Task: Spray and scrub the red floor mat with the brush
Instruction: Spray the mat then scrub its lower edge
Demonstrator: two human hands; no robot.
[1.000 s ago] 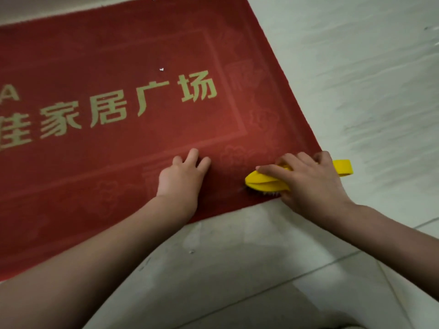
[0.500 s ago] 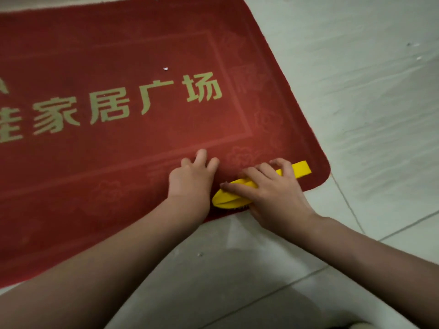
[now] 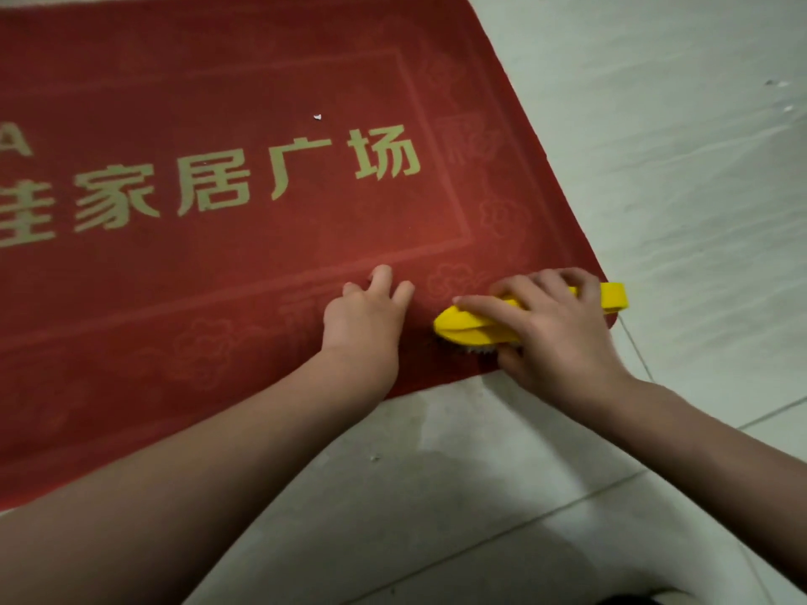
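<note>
The red floor mat (image 3: 218,264) with pale gold characters lies on the tiled floor and fills the upper left of the view. My right hand (image 3: 554,338) grips a yellow scrub brush (image 3: 471,327) at the mat's near right corner, bristles down on the mat. The brush handle sticks out to the right past the mat's corner. My left hand (image 3: 367,325) presses flat on the mat just left of the brush, fingers straight. No spray bottle is in view.
Pale grey floor tiles (image 3: 436,495) with grout lines surround the mat, with a damp patch just below its near edge. A small white speck (image 3: 317,117) lies on the mat above the characters.
The brush and my right hand slid left toward my left hand, then back right to the mat's corner. My left hand has stayed pressed on the mat.
</note>
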